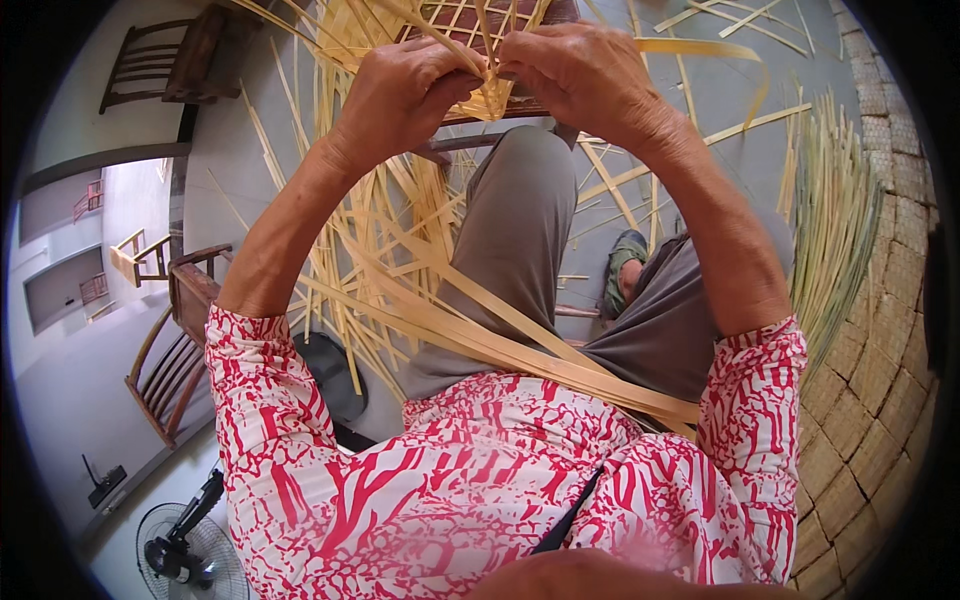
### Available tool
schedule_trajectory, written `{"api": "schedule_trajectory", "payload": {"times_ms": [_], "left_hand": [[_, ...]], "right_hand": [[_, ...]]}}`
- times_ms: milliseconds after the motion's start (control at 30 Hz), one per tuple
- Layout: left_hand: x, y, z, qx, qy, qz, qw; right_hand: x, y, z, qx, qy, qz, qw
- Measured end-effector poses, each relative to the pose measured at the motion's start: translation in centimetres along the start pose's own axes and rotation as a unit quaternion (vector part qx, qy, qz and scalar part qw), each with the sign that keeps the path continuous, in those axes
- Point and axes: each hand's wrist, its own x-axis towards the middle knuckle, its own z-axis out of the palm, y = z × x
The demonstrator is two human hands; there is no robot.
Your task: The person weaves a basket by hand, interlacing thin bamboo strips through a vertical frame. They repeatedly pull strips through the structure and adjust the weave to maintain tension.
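Over on the left we are seeing one dark wooden chair [208, 55] standing at the far side and another, a slat-backed chair [192, 297], standing nearer, while a black fan [172, 558] is sitting at the near left. Moving right, we are finding loose pale strips [385, 215] lying in a tangle beside our left knee. Our left hand [405, 90] is reaching far forward, its thumb and fingers drawn narrow and pinching the woven piece [490, 98]. That piece is sitting at the far middle, just beyond our knees and between both hands. Long flat bands [585, 378] are running across our lap. Our right hand [590, 75] is gripping the piece from the right, its fingertips also close together. Just right of that hand, a flat strip [700, 47] is curving outward. Farther right, a bundle of thin greenish strips [830, 200] is leaning beside the stacked woven blocks [850, 425], which are filling the right edge.
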Motion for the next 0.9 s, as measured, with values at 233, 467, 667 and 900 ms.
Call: {"api": "schedule_trajectory", "payload": {"times_ms": [233, 467, 667, 900], "left_hand": [[-0.2, 0.8, -1.5, -0.035, -0.019, 0.066, 0.997], [-0.1, 0.8, -2.4, -0.005, -0.031, 0.074, 0.997], [-1.3, -0.7, -2.9, -0.071, -0.067, 0.05, 0.994], [-1.3, -1.9, -2.8, -0.162, -0.082, 0.02, 0.983]], "right_hand": [[1.9, 0.8, -0.7, 0.087, -0.043, -0.021, 0.995], [2.6, 0.5, -1.9, 0.125, -0.068, -0.08, 0.987], [3.7, 0.0, -2.7, 0.178, -0.096, -0.09, 0.975], [4.9, 0.0, -2.2, 0.164, -0.148, -0.064, 0.973]]}}
